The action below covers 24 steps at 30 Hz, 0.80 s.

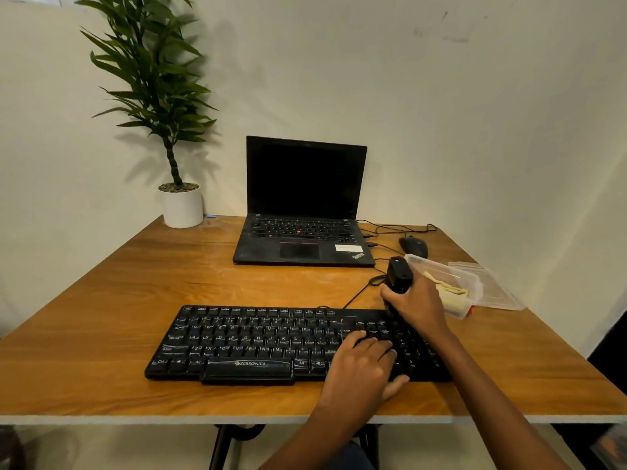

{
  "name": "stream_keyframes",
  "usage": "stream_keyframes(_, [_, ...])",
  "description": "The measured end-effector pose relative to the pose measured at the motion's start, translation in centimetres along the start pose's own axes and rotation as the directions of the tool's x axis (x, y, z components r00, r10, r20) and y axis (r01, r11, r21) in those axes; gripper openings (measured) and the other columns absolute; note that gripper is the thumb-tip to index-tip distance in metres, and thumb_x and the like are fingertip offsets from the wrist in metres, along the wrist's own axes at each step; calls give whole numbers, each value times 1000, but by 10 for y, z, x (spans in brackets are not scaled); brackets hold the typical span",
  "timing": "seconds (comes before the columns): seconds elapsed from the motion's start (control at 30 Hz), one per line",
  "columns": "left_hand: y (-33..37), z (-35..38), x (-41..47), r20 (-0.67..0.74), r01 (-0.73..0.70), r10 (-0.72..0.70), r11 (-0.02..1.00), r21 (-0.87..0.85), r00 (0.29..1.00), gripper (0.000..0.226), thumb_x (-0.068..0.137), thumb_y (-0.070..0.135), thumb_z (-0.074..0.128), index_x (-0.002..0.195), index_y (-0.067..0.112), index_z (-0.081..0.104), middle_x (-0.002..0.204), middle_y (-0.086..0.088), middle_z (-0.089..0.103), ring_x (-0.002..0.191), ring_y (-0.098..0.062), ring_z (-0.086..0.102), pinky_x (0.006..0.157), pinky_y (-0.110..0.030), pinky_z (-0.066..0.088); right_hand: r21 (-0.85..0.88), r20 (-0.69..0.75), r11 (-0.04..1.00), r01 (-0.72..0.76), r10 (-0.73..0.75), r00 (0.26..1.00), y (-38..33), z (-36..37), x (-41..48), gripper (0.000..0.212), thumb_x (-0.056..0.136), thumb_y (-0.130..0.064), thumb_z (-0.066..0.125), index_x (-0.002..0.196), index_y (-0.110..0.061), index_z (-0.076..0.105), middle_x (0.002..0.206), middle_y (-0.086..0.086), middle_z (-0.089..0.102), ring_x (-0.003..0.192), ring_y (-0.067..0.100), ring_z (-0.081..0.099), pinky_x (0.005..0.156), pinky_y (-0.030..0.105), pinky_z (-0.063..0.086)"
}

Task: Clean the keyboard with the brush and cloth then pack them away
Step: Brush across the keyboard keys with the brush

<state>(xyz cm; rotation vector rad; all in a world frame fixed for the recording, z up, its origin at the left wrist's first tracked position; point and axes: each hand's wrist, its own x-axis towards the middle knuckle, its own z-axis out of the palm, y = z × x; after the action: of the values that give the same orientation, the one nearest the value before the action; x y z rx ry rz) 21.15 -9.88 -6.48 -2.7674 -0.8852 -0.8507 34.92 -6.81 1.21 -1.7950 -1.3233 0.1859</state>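
Two hands sit at the right end of the keyboard (258, 337). The right hand (419, 301) has its fingers curled round a black brush (399, 273), which stands nearly upright. The brush's blocky top rises above the knuckles and its lower end reaches the keyboard's far right corner. The left hand (364, 362) lies flat on the keys just nearer the person, with fingers straight and spread over the right-hand key blocks and the thumb at the front edge; it holds nothing.

The keyboard is black and full-sized, and lies square to the front of the wooden desk (101, 334). "ZEBRONICS" is printed in white on its front, and pale streaks show across the keycaps. Its cable (359, 293) leaves the back edge towards the open laptop (302, 205).

Just right of the brush hand stands a clear plastic container (473, 290) with a yellowish cloth (448, 291) inside, and its lid (492, 290) lies beside it. A black mouse (413, 246) sits behind the container. A potted plant (181, 206) stands at the desk's far left corner.
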Motion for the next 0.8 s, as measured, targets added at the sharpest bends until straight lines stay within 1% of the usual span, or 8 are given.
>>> stream_keyframes(0.1, [1,1,-1,-6,-4,4,1000,-13,1000,47,81,55,36,86,30,74,95,15,71,89,3,63,91,-22,41,124,72,992,-22,14,997,-1,1,-6,12,77,-18,71,78,-18,59,75,-1,63,76,17,62,68,33,51])
stream_keyframes(0.2, [3,0,-1,-11,-16,16,999,-34,1000,45,80,56,39,86,29,74,95,15,71,88,3,64,86,-20,45,66,53,998,12,-15,998,3,4,-8,12,77,-21,70,81,-14,60,75,-1,64,74,14,61,66,27,49])
stream_keyframes(0.3, [2,1,0,-36,-58,57,998,-14,998,38,77,59,54,88,29,74,97,15,71,89,2,64,84,-17,48,93,131,996,-6,-7,991,1,3,-6,12,77,-18,70,80,-15,59,73,-1,63,73,15,61,65,28,49])
stream_keyframes(0.43, [2,2,-2,-54,-76,77,997,16,996,37,74,61,59,87,30,74,96,15,71,88,3,64,82,-16,49,58,45,998,3,-6,999,2,2,-6,12,76,-19,71,79,-14,60,74,1,63,72,15,60,61,24,45])
stream_keyframes(0.5, [2,1,-1,-57,-74,75,997,6,996,39,75,61,55,87,30,74,96,15,71,87,3,64,82,-16,49,79,118,997,-2,-7,993,2,3,-7,12,76,-17,71,79,-12,60,72,0,62,69,13,59,57,20,43])
stream_keyframes(0.63, [3,1,-2,-64,-84,84,996,2,994,39,74,63,59,87,30,75,96,16,71,88,3,64,82,-16,49,44,0,999,-30,30,1000,5,4,-7,14,74,-20,70,77,-10,62,72,3,64,71,18,62,62,30,49])
stream_keyframes(0.73, [2,0,-1,-76,-83,82,997,-6,994,38,70,64,64,85,30,75,94,16,71,86,4,64,81,-15,49,56,71,998,-30,26,997,4,6,-6,11,74,-18,70,75,-14,59,70,0,62,69,13,59,59,24,46])
stream_keyframes(0.8, [3,0,-2,-69,-82,81,997,-13,994,39,69,64,65,85,29,75,94,16,71,86,3,64,81,-15,50,27,-11,997,-73,73,997,6,8,-4,15,72,-23,69,77,-14,60,72,3,63,71,18,60,63,31,50])
